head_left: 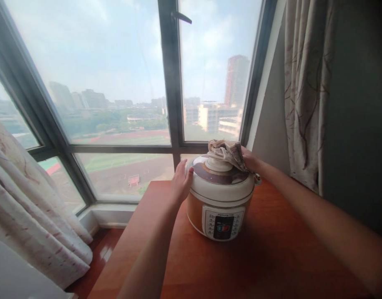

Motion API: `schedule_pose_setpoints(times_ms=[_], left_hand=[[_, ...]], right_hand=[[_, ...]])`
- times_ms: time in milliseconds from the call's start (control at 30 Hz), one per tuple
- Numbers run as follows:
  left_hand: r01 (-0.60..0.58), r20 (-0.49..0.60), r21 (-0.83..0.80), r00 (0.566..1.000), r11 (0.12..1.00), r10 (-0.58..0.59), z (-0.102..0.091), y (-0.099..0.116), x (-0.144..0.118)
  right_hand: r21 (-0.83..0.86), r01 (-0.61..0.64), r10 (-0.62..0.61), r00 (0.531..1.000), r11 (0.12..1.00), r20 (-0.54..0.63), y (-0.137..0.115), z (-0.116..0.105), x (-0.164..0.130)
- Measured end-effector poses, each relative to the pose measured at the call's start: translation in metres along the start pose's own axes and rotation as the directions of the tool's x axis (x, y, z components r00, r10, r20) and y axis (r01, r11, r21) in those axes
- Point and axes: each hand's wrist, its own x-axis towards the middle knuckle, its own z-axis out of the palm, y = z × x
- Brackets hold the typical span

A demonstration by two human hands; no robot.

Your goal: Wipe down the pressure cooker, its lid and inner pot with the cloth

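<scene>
The rice cooker (220, 195) stands on the wooden table (272, 257) by the window. The left hand (181, 180) rests flat against its left side, fingers loosely spread — gripping nothing. The right hand (248, 160) presses a crumpled cloth (226, 153) onto the lid (220, 172) — fingers closed over the cloth's far edge.

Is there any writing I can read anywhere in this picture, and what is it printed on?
Brand line above the display on the control panel of the electric pressure cooker: too small and blurred to read.
Button labels around the display: too small to read.
Display: red and blue marks only, no legible digits.
Cloth held on the lid by the right hand: a pattern, no words.
Left hand on the cooker's side hides no visible text.
</scene>
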Motion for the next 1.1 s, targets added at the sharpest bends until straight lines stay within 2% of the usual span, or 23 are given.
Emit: schedule_pose_setpoints(times_ms=[100, 200, 367, 433, 567, 700, 833, 900, 967, 1033, 1100], left_hand=[[-0.002, -0.037, -0.043, 0.999, 0.999, 0.000, 0.002, 0.000, 0.000], [0.010, -0.062, -0.110, 0.998, 0.994, -0.017, 0.003, 0.000, 0.000], [0.048, -0.052, -0.223, 0.997, 0.974, -0.061, 0.002, -0.002, 0.001], [0.075, -0.043, -0.363, 0.994, 0.929, -0.097, 0.001, -0.005, 0.001], [0.120, -0.007, -0.626, 0.987, 0.770, -0.160, -0.001, -0.009, 0.002], [0.127, 0.002, -0.757, 0.981, 0.640, -0.192, -0.006, -0.006, 0.004], [0.129, -0.005, -0.817, 0.973, 0.563, -0.231, -0.013, -0.005, 0.006], [0.142, -0.002, -0.817, 0.969, 0.559, -0.248, -0.015, -0.007, 0.007], [0.170, 0.012, -0.788, 0.965, 0.591, -0.262, -0.015, -0.008, 0.008], [0.188, 0.010, -0.719, 0.966, 0.669, -0.260, -0.016, -0.004, 0.009], [0.129, -0.045, -0.614, 0.979, 0.778, -0.198, -0.018, 0.007, 0.009]], right_hand=[[-0.108, -0.004, -0.003, 0.998, 0.994, -0.062, 0.000, -0.008, -0.029], [-0.194, -0.007, -0.008, 0.997, 0.981, -0.077, -0.005, -0.010, -0.054], [-0.468, 0.091, -0.133, 0.989, 0.879, -0.059, -0.033, 0.001, -0.085], [-0.537, 0.123, -0.167, 0.985, 0.835, -0.035, -0.050, 0.008, -0.096], [-0.654, 0.153, -0.217, 0.976, 0.741, -0.017, -0.081, 0.025, -0.116], [-0.722, 0.174, -0.236, 0.972, 0.670, 0.015, -0.107, 0.045, -0.125], [-0.721, 0.238, -0.242, 0.965, 0.651, 0.100, -0.131, 0.064, -0.118], [-0.712, 0.266, -0.234, 0.961, 0.650, 0.145, -0.142, 0.074, -0.111], [-0.703, 0.297, -0.229, 0.954, 0.647, 0.192, -0.151, 0.085, -0.103], [-0.698, 0.322, -0.230, 0.947, 0.640, 0.226, -0.157, 0.095, -0.097], [-0.693, 0.332, -0.232, 0.943, 0.641, 0.237, -0.160, 0.101, -0.093]])
